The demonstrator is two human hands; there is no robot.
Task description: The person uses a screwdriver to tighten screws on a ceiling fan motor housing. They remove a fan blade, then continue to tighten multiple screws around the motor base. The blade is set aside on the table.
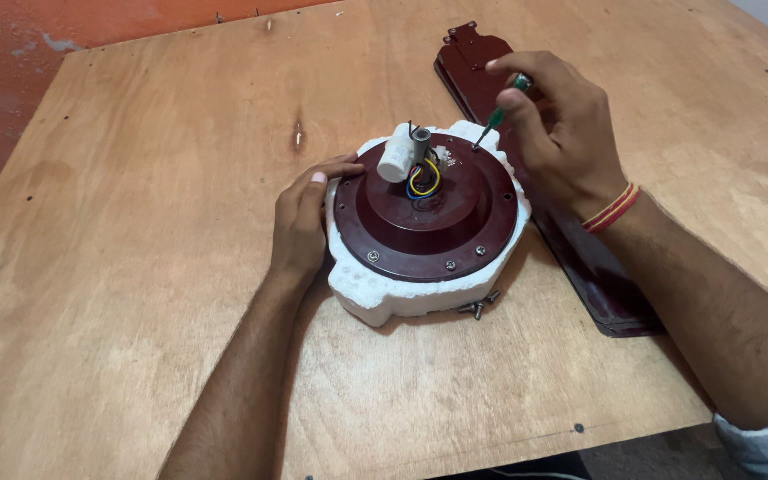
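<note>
A round dark red fan motor (428,209) sits in a white foam cradle (402,298) on a plywood table (135,267). A white cylindrical capacitor (396,160) and coloured wires (424,178) stand at the motor's centre. My left hand (302,222) rests flat against the cradle's left side. My right hand (557,124) grips a green-handled screwdriver (493,118), whose tip touches the motor's far right rim.
A dark red fan blade (580,258) lies on the table behind and to the right of the motor, under my right forearm. A few loose screws (480,305) lie by the cradle's front right edge. An orange wall (11,53) borders the table's far left.
</note>
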